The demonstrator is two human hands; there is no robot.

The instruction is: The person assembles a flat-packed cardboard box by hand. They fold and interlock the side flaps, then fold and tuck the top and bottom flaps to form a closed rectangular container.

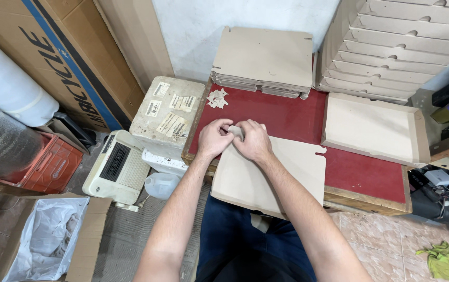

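Two hands meet at the far left corner of a flat cardboard blank [271, 175], head view only. Left hand [214, 138] and right hand [253, 141] are pressed close together, fingers curled and pinching the blank's corner tab between them; thumbs touch or nearly touch. Exact grip under the fingers is hidden. The blank lies on the near left part of the red tabletop [287, 117], its near edge hanging over the tabletop's front toward the person's dark blue trousers [240, 245].

On the tabletop, far side: a stack of flat blanks [263, 62] against the wall, a small pile of cardboard scraps [217, 98] just beside its left corner. Right side: a folded shallow box [373, 128] lying open side up, well apart from the hands. Behind it, a tall stack of folded boxes [402, 44] leaning at the wall.

Left of the tabletop: a white foam box [167, 112] with paper labels, a white heater-like appliance [117, 167] on the floor, a clear plastic jug [160, 185], a red crate [52, 167], a large brown carton [73, 57] with a blue stripe. Bottom left, a carton lined with a white bag [47, 237]. Bottom right, a yellow-green rag [439, 258] on the tiled floor.
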